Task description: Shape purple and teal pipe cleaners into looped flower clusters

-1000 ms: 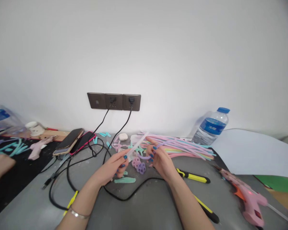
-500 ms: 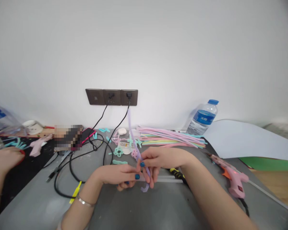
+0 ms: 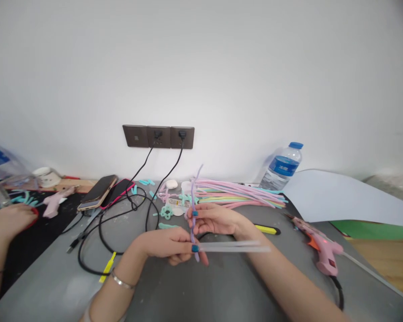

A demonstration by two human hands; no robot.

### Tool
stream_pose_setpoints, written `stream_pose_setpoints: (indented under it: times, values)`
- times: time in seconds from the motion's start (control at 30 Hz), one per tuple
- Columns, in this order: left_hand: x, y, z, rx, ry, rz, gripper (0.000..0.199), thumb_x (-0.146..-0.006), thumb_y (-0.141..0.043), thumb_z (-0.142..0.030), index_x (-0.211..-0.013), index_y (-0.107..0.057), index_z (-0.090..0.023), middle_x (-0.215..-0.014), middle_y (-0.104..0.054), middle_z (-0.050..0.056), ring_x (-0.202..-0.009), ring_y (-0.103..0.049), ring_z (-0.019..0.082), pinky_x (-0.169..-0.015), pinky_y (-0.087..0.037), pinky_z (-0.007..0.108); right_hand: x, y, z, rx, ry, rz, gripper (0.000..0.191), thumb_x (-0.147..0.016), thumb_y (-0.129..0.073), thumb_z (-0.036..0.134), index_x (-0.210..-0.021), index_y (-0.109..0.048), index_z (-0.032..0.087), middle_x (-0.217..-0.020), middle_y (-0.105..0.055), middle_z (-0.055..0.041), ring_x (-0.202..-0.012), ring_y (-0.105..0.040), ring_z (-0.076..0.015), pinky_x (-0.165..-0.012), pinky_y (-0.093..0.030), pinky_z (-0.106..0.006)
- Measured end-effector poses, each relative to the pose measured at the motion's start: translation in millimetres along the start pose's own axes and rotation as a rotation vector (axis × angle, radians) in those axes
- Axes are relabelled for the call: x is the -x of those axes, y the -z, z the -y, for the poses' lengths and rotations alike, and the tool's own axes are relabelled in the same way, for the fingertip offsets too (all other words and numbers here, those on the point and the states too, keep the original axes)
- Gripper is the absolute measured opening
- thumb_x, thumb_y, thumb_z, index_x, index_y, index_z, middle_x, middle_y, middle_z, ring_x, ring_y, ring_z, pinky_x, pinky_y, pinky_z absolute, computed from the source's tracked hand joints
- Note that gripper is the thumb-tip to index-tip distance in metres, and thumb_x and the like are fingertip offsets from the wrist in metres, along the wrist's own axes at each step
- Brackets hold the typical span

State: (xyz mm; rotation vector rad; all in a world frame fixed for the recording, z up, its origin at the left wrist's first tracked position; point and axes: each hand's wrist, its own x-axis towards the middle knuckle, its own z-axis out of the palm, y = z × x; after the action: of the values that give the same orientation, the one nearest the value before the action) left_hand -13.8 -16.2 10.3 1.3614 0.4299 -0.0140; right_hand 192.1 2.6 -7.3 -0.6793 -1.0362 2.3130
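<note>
A purple pipe cleaner [image 3: 193, 227] stands nearly upright between my hands, its thin tip bent a little to the right. My left hand [image 3: 169, 243] pinches it near its lower end, thumb on top. Two translucent white sticks [image 3: 233, 246] jut rightward from the same grip and pass in front of my right wrist. Just above, my right hand [image 3: 211, 219] grips the pipe cleaner between thumb and fingers. Behind the hands lies a bundle of pastel pipe cleaners [image 3: 242, 192]. A green flower shape [image 3: 167, 212] of bent pipe cleaner rests left of it.
To the right are a pink glue gun [image 3: 325, 255], a yellow cutter [image 3: 267, 229], a water bottle [image 3: 282, 167] and white paper [image 3: 342, 192]. Black cables [image 3: 100, 237] and phones [image 3: 99, 192] lie left. Another person's hand [image 3: 13, 221] is at the far left.
The pipe cleaner has turned from slanting to nearly upright, and less of it rises above my right hand. The white sticks now pass in front of my right wrist. The cutter shows more.
</note>
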Motion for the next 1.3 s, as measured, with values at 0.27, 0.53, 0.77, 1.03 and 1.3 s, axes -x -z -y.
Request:
stream_pose_setpoints:
  times: [0.27, 0.53, 0.77, 1.03, 1.3]
  values:
    - [-0.9, 0.2, 1.1, 0.044, -0.071, -0.127, 0.036, -0.090, -0.056, -0.046, -0.098, -0.069, -0.014, -0.055, -0.031, -0.008, -0.045, -0.021, 0.006, -0.045, -0.019, 0.022, 13.1, -1.9, -38.6, -0.176, 0.344, -0.461, 0.031, -0.061, -0.088, 0.025, -0.082, -0.067, 0.015, -0.065, -0.070, 0.0007, -0.055, -0.065, -0.0076, -0.050, -0.048, -0.013]
    - [-10.7, 2.2, 10.5, 0.152, -0.181, -0.236, 0.038, -0.089, -0.055, -0.048, -0.092, -0.063, -0.011, -0.058, -0.030, -0.009, -0.045, -0.021, 0.004, -0.044, -0.020, 0.020, 6.4, -8.3, -57.2, -0.018, 0.575, -0.714, 0.040, -0.053, -0.089, 0.040, -0.068, -0.062, 0.016, -0.056, -0.069, -0.0009, -0.049, -0.063, -0.0135, -0.047, -0.047, -0.021]
    - [-22.4, 9.8, 20.1, -0.013, -0.257, -0.598, 0.034, -0.090, -0.049, -0.050, -0.080, -0.047, -0.017, -0.060, -0.033, -0.009, -0.045, -0.023, 0.005, -0.043, -0.025, 0.018, 22.0, -24.1, -64.3, 0.303, 0.579, -0.818, 0.044, -0.060, -0.081, 0.056, -0.068, -0.064, 0.016, -0.063, -0.073, -0.0080, -0.053, -0.069, -0.0207, -0.052, -0.054, -0.029]
    - [-24.3, 12.0, 21.9, -0.561, -0.232, -0.836, 0.031, -0.094, -0.039, -0.033, -0.113, -0.058, -0.017, -0.081, -0.059, 0.002, -0.073, -0.053, 0.016, -0.065, -0.041, 0.025, 37.2, -29.7, -57.2, 0.715, 0.484, -0.672, 0.033, -0.080, -0.067, 0.050, -0.083, -0.069, 0.017, -0.075, -0.072, -0.0079, -0.066, -0.072, -0.0220, -0.062, -0.057, -0.032]
    - [-14.4, 1.8, 8.5, -0.593, -0.108, -0.288, 0.028, -0.093, -0.043, -0.026, -0.101, -0.067, -0.015, -0.068, -0.052, -0.001, -0.059, -0.043, 0.011, -0.056, -0.036, 0.021, 65.1, -47.1, 3.5, 0.920, 0.282, -0.274, 0.019, -0.090, -0.058, 0.036, -0.088, -0.065, 0.019, -0.078, -0.071, -0.0039, -0.072, -0.070, -0.0172, -0.068, -0.055, -0.028]
